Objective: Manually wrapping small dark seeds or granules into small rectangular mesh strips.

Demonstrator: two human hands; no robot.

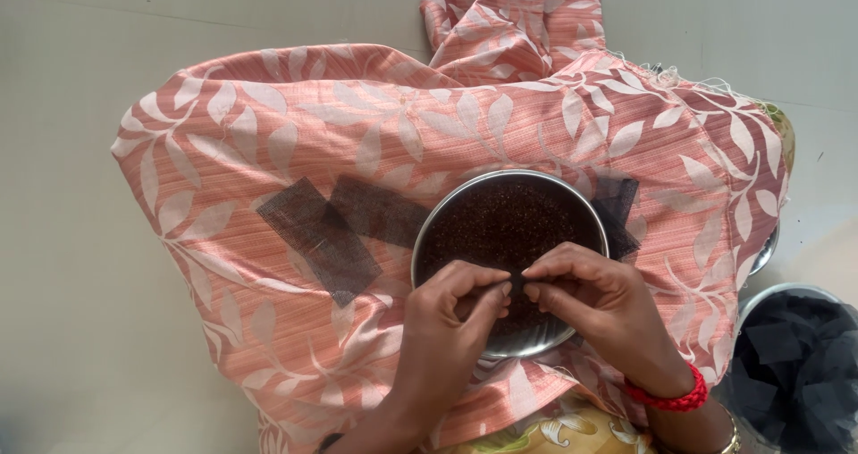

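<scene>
A round steel plate (pixel 465 205) sits on a pink leaf-print cloth (pixel 268 132) spread over a pale floor (pixel 63 239). The plate is filled almost to its rim with small dark reddish-brown seeds (pixel 509 222), lying in an even layer.

Both hands meet over the near part of the plate. The left hand (pixel 451 315) and the right hand (pixel 594 298) are pinched together fingertip to fingertip, thumbs and forefingers closed on a small dark bit (pixel 517 284) between them; what it is cannot be told, as it is mostly hidden by the fingers. The right wrist wears a red thread band (pixel 670 398) and a thin bangle (pixel 733 436).

Two pieces of dark net (pixel 331 235) lie flat on the cloth just left of the plate, overlapping each other, one touching the plate's edge. Another net piece (pixel 621 208) lies at the plate's right side, partly under it.

At lower right, off the cloth, a second steel bowl (pixel 778 295) holds a heap of black net squares (pixel 795 365). The edge of another steel dish (pixel 767 250) peeks from under the cloth beside it.
</scene>
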